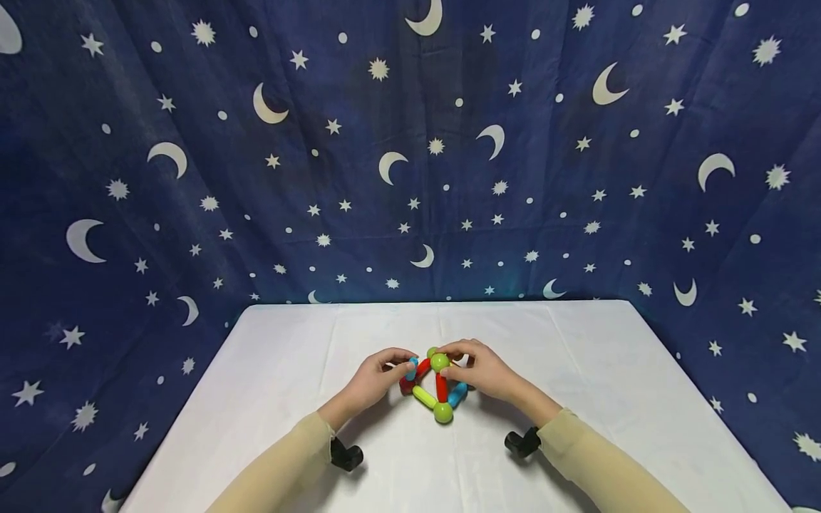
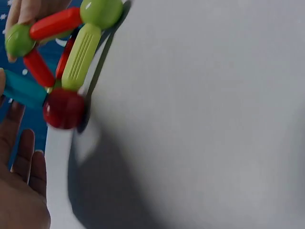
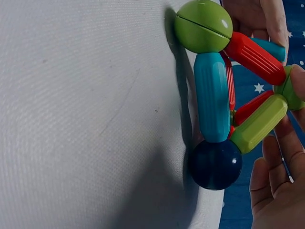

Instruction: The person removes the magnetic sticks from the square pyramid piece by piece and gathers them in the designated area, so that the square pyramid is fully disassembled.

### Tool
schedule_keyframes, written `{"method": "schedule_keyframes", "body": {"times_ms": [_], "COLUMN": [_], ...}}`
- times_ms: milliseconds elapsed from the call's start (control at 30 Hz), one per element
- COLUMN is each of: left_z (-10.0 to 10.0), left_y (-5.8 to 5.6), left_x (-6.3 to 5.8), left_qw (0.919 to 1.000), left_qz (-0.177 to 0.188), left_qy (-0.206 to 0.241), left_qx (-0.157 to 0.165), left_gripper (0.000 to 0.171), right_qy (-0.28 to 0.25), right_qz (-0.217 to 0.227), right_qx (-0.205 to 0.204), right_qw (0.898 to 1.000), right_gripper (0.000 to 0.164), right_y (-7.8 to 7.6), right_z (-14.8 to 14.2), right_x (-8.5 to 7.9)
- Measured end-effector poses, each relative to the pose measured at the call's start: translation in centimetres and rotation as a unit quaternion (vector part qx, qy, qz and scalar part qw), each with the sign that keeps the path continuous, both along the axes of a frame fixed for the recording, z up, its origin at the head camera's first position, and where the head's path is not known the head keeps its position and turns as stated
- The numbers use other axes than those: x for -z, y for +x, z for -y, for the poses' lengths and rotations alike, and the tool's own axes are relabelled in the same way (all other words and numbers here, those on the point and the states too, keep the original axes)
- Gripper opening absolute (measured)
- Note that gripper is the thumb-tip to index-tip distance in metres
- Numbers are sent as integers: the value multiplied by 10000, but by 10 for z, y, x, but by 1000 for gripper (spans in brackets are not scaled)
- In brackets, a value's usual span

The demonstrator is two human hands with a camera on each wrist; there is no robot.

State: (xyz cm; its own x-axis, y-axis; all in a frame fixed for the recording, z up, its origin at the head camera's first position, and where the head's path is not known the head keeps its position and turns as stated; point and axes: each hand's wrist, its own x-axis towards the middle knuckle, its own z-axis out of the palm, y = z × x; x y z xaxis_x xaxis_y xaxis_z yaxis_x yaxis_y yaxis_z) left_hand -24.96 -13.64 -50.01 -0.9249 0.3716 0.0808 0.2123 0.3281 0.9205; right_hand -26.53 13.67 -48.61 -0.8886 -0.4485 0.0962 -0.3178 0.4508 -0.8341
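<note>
A magnetic rod-and-ball frame stands on the white table, its rods joining coloured balls. My left hand (image 1: 372, 377) pinches a light blue rod (image 2: 26, 89) whose lower end meets the red ball (image 2: 64, 109). Fingers and thumb of my right hand (image 1: 489, 372) hold the raised green ball (image 1: 439, 363). From that ball a red rod (image 1: 441, 388) slopes down to the front green ball (image 1: 442, 412). A yellow-green rod (image 2: 82, 56) links the front ball to the red one. Another blue rod (image 3: 212, 98) runs to the dark blue ball (image 3: 216, 164). The back of the frame is partly hidden.
The white-covered table (image 1: 288, 356) extends around the frame. A dark blue curtain (image 1: 359, 192) with moons and stars hangs behind and at both sides. Black wrist-worn devices (image 1: 347, 454) sit at both sleeve cuffs, low over the table.
</note>
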Motion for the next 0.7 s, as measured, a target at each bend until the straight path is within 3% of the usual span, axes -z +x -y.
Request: {"method": "schedule_keyframes", "body": {"times_ms": [200,400,500,700], "left_z": [15,8,3,-3], "left_y": [2,2,0,-9], "left_x": [2,9,10,8], "left_qw": [9999,9963,9920,9857], "left_qz": [112,-54,-213,-254], "left_qy": [18,-858,-1231,-1502], "left_qx": [-120,-32,-198,-717], "left_gripper": [35,32,28,25], "right_qy": [15,108,115,117], "right_qz": [52,-67,-59,-80], "right_qx": [2,-104,-87,-15], "right_qw": [10000,9999,9999,9999], "right_gripper": [35,41,38,32], "right_y": [-1,-3,-3,0], "right_z": [0,-2,-3,-3], "right_x": [0,0,0,-2]}}
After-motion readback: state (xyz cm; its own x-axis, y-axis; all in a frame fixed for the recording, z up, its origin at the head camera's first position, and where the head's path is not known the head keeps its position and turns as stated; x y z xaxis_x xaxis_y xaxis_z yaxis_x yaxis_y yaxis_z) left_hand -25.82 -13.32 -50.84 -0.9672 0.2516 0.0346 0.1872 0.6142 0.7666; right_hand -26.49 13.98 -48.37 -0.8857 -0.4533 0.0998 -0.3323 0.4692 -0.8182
